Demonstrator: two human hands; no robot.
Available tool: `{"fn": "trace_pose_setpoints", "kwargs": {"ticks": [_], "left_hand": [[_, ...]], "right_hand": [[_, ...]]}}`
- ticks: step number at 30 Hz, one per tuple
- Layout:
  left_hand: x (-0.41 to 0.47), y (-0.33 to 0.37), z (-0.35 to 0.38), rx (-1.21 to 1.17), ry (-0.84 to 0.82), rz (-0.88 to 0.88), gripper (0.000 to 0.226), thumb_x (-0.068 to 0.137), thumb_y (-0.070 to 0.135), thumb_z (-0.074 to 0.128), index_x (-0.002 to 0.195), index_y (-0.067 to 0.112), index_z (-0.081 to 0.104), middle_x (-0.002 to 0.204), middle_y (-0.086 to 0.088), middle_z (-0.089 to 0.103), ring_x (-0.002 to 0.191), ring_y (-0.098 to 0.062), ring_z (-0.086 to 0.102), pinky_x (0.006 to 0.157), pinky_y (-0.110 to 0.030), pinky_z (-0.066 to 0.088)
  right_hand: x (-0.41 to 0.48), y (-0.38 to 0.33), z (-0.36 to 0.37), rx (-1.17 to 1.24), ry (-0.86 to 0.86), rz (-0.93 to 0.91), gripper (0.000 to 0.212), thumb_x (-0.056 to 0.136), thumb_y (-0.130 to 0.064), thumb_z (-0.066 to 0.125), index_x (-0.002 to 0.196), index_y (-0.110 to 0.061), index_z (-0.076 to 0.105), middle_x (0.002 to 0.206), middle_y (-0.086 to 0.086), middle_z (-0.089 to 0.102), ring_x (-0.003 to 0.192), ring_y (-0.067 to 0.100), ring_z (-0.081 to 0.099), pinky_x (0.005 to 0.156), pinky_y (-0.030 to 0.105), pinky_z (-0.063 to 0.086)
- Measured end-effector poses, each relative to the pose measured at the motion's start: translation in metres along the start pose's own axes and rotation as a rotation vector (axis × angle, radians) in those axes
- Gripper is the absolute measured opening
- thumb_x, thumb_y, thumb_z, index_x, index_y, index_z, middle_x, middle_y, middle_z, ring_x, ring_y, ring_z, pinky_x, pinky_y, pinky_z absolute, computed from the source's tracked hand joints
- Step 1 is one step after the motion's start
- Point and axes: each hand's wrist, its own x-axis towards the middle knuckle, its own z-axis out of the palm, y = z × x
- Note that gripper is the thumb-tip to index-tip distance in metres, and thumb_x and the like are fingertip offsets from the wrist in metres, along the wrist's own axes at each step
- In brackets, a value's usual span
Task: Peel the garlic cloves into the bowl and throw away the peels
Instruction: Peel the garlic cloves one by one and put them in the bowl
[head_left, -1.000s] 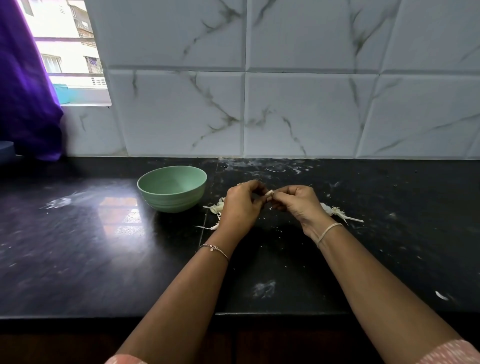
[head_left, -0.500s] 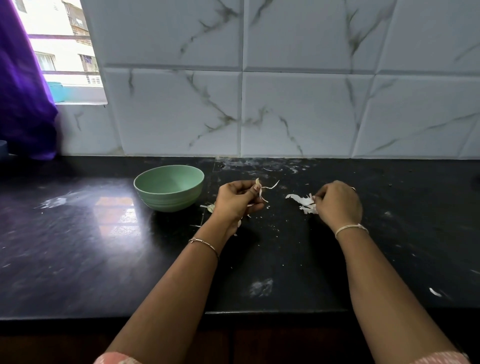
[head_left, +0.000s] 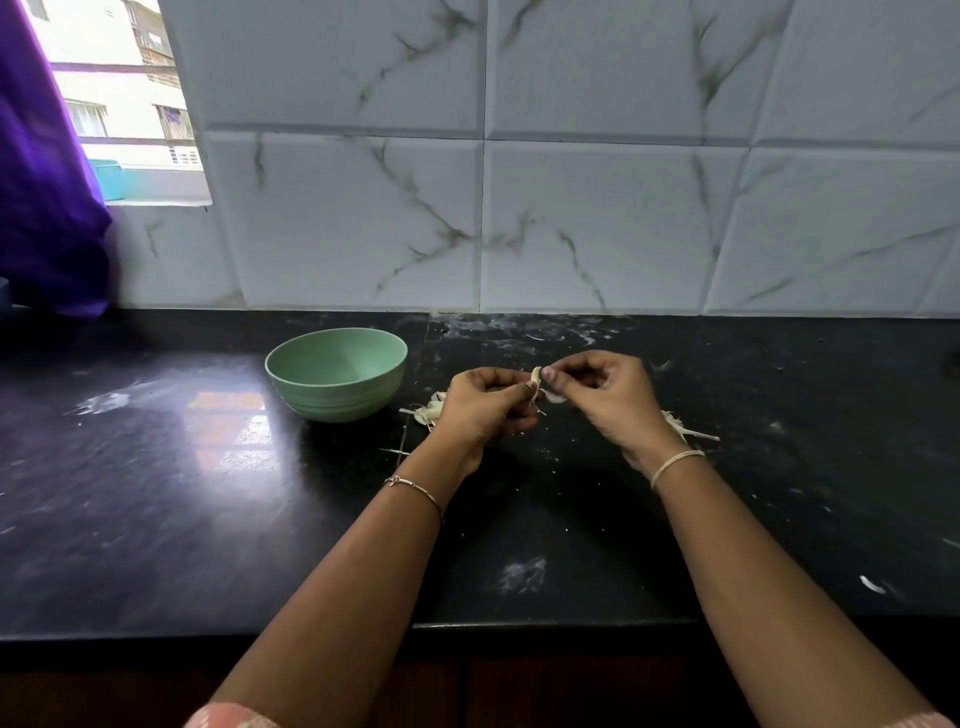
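My left hand pinches a small pale garlic clove above the black counter, with thin strands of skin hanging below it. My right hand has come up against it, its thumb and forefinger pinching the clove's top. A light green bowl stands on the counter to the left of my hands; its visible inside looks bare. Garlic pieces and skins lie between the bowl and my left hand. A small heap of peels shows behind my right wrist.
The black counter runs wide to the left and right, dusted with pale flecks. A marble-tiled wall closes the back. A purple curtain and a window are at far left. The counter's front edge lies under my forearms.
My right hand was down at the peel heap on the counter half a second ago; it has come back left and up to the clove in my left hand.
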Motion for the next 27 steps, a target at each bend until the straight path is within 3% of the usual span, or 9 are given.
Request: {"fn": "trace_pose_setpoints", "kwargs": {"ticks": [10,16,27], "left_hand": [[0.0,0.001,0.002,0.044,0.05,0.055,0.002,0.086,0.0,0.068,0.085,0.0,0.067,0.073,-0.009,0.067,0.053,-0.008,0.063,0.057,-0.022,0.058],[-0.001,0.002,0.001,0.032,0.076,0.037,0.006,0.085,0.0,0.07,0.08,-0.001,0.066,0.073,-0.011,0.067,0.052,-0.008,0.063,0.052,-0.019,0.053],[0.001,0.0,0.002,0.052,0.107,0.055,0.007,0.082,0.002,0.073,0.08,0.0,0.067,0.066,-0.008,0.066,0.053,-0.01,0.063,0.051,-0.02,0.051]], "right_hand": [[0.004,0.006,0.012,-0.035,0.008,-0.012,0.008,0.081,-0.015,0.078,0.089,-0.014,0.077,0.083,0.002,0.075,0.08,0.014,0.072,0.081,0.038,0.06],[0.001,0.004,0.013,-0.18,0.033,-0.104,0.006,0.083,-0.018,0.076,0.088,-0.018,0.077,0.079,-0.007,0.074,0.075,0.004,0.07,0.075,0.029,0.06],[0.002,0.005,0.017,-0.082,0.062,-0.099,0.005,0.081,-0.011,0.076,0.084,-0.014,0.077,0.078,-0.003,0.075,0.074,0.008,0.071,0.076,0.031,0.06]]}}
